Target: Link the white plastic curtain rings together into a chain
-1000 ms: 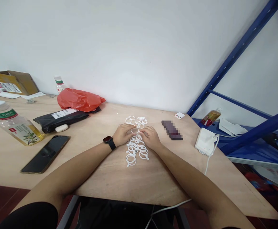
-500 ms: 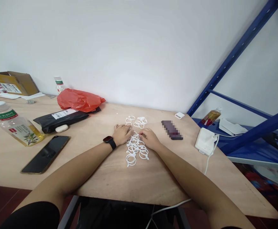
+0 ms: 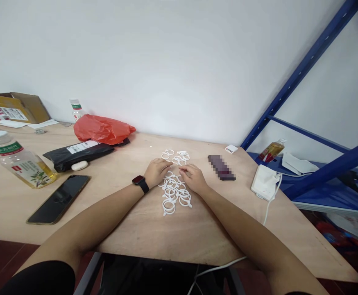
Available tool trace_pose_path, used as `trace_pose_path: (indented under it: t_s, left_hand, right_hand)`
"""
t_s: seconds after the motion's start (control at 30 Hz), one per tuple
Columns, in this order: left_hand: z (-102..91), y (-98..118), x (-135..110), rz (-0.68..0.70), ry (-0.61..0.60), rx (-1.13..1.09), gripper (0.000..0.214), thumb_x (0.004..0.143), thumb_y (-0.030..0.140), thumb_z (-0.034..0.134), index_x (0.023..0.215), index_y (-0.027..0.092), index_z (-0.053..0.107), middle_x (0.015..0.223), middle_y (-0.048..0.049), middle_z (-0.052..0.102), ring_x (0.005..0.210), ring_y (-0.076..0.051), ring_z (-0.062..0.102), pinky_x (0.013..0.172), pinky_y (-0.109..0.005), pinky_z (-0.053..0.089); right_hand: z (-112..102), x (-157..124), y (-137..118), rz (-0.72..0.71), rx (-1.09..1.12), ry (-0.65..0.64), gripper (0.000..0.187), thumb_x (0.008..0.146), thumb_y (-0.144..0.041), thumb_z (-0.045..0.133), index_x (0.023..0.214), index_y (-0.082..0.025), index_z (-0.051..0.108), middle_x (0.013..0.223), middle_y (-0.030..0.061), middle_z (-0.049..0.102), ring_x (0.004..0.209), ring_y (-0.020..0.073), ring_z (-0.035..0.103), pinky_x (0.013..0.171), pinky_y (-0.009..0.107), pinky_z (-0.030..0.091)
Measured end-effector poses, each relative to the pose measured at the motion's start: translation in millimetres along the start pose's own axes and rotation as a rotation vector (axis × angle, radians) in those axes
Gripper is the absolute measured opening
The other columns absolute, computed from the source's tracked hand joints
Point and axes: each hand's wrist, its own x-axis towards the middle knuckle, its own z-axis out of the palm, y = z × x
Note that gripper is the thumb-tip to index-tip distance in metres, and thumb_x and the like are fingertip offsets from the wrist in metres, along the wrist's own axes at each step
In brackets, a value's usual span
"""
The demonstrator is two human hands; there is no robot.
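Note:
A string of white plastic rings (image 3: 173,196) lies on the wooden table (image 3: 142,229), with a smaller cluster of white rings (image 3: 176,156) just behind it. My left hand (image 3: 156,172), with a black watch on its wrist, sits at the string's far left end, fingers curled together over the top rings. On the right side my right hand (image 3: 193,178) has its fingers bent and pinched at the same end. The two hands' fingertips are close together; the exact ring each one grips is too small to make out.
On the left are a dark phone (image 3: 58,198), a tea bottle (image 3: 19,162) on its side, a black parcel (image 3: 77,153), a red plastic bag (image 3: 102,128) and a cardboard box (image 3: 19,105). On the right lie a dark blurred object (image 3: 221,167), a white charger (image 3: 263,182) with a cable, and a blue shelf frame (image 3: 304,135).
My left hand has lifted a little and its fingers have drawn together. The near end of the ring string has shifted slightly; my right hand has barely moved.

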Motion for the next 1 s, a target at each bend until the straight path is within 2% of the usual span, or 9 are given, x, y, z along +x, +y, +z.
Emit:
trace_pose_path:
  t_s: [0.07, 0.17, 0.3, 0.4, 0.57, 0.77, 1.0]
  left_hand:
    - [-1.6, 2.4, 0.4, 0.043, 0.015, -0.028, 0.018, 0.093, 0.025, 0.055, 0.103, 0.02, 0.069, 0.095, -0.007, 0.07, 0.088, -0.02, 0.061, 0.083, -0.037, 0.047]
    - [-3.8, 5.5, 0.5, 0.031, 0.047, -0.037, 0.016, 0.093, 0.026, 0.055, 0.099, 0.019, 0.068, 0.094, -0.007, 0.068, 0.089, -0.021, 0.06, 0.085, -0.038, 0.048]
    - [-6.6, 9.8, 1.0, 0.008, 0.086, -0.086, 0.016, 0.093, 0.026, 0.053, 0.098, 0.019, 0.066, 0.104, -0.0092, 0.063, 0.099, -0.02, 0.06, 0.089, -0.036, 0.049]
    - [-8.5, 13.0, 1.6, 0.001, 0.048, -0.087, 0.014, 0.094, 0.024, 0.05, 0.098, 0.019, 0.063, 0.109, -0.0079, 0.065, 0.102, -0.02, 0.061, 0.091, -0.037, 0.047]
    - [-10.7, 17.4, 2.5, -0.064, -0.017, -0.011, 0.013, 0.094, 0.025, 0.05, 0.097, 0.02, 0.062, 0.098, -0.004, 0.07, 0.088, -0.019, 0.063, 0.085, -0.038, 0.043]
    - [-8.8, 17.4, 2.8, -0.032, 0.043, -0.004, 0.012, 0.092, 0.024, 0.053, 0.094, 0.019, 0.064, 0.094, -0.0036, 0.071, 0.087, -0.019, 0.062, 0.082, -0.037, 0.042]
    - [-6.3, 14.3, 2.3, -0.021, 0.048, 0.016, 0.012, 0.092, 0.023, 0.053, 0.092, 0.02, 0.064, 0.091, -0.0032, 0.071, 0.088, -0.02, 0.062, 0.083, -0.037, 0.043]
  right_hand:
    - [0.1, -0.2, -1.1, -0.003, -0.017, 0.013, 0.017, 0.088, -0.023, 0.057, 0.099, -0.021, 0.069, 0.089, 0.0055, 0.069, 0.089, 0.0206, 0.063, 0.084, 0.035, 0.05]
    - [-0.6, 0.7, 1.0, 0.051, -0.069, 0.007, 0.02, 0.087, -0.021, 0.056, 0.104, -0.02, 0.068, 0.094, 0.0063, 0.069, 0.093, 0.0209, 0.062, 0.088, 0.036, 0.049]
    - [-2.7, 3.2, 9.6, 0.157, -0.18, -0.072, 0.033, 0.087, -0.019, 0.054, 0.119, -0.018, 0.063, 0.115, 0.0091, 0.067, 0.109, 0.023, 0.058, 0.099, 0.039, 0.043]
    - [-3.6, 4.4, 13.3, 0.22, -0.271, -0.151, 0.039, 0.089, -0.02, 0.051, 0.127, -0.019, 0.059, 0.13, 0.0091, 0.06, 0.119, 0.0248, 0.052, 0.104, 0.042, 0.039]
    - [-2.6, 3.8, 11.2, 0.249, -0.357, -0.279, 0.043, 0.094, -0.025, 0.046, 0.136, -0.025, 0.053, 0.146, 0.0053, 0.048, 0.131, 0.0272, 0.043, 0.107, 0.047, 0.033]
    - [-1.3, 2.8, 12.4, 0.251, -0.355, -0.295, 0.034, 0.094, -0.026, 0.046, 0.125, -0.026, 0.062, 0.139, 0.0015, 0.056, 0.127, 0.0241, 0.048, 0.107, 0.045, 0.033]
    - [-0.4, 3.7, 13.5, 0.24, -0.369, -0.288, 0.032, 0.094, -0.027, 0.046, 0.12, -0.025, 0.065, 0.131, 0.003, 0.061, 0.12, 0.0254, 0.051, 0.103, 0.044, 0.035]
